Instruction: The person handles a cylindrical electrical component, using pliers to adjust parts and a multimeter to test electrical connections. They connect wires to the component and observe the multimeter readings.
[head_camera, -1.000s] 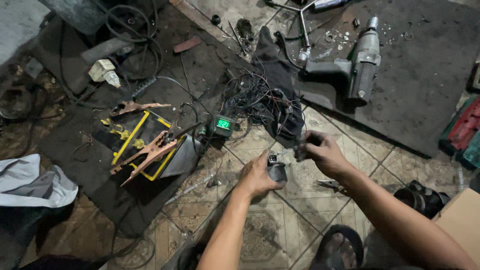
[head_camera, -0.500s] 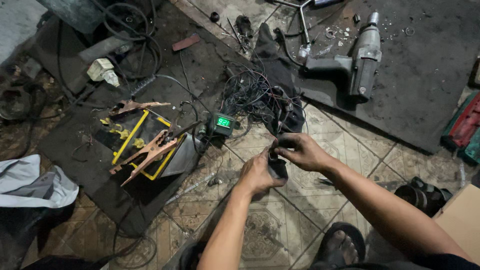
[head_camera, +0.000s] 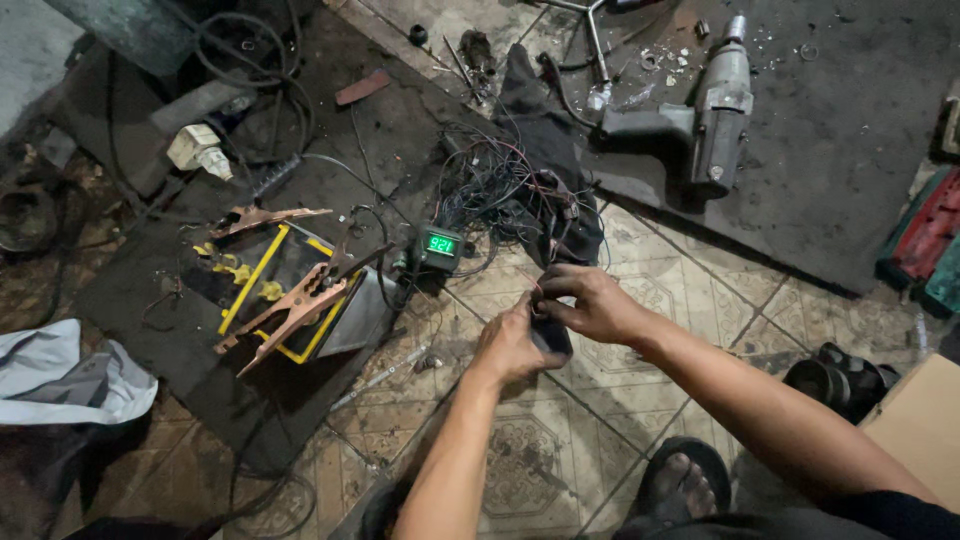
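Both hands together over the patterned tile floor, just in front of a tangled bundle of thin dark wires. Left hand curled under a small dark block-shaped part, grip closed on it from below and the side. Right hand folded over the top of the same part, fingertips pinching at its upper edge, perhaps on a wire end, though too small and shadowed to tell. Small black meter with a glowing green digit display lit, just left of the hands. Further left, a dark battery with yellow trim, copper-coloured clamps lying across it. Grey electric drill lying idle on the dark mat, well apart. Judging by this: meter already powered, clamps apparently in place, fiddling with the held part not finished, wires not tidied
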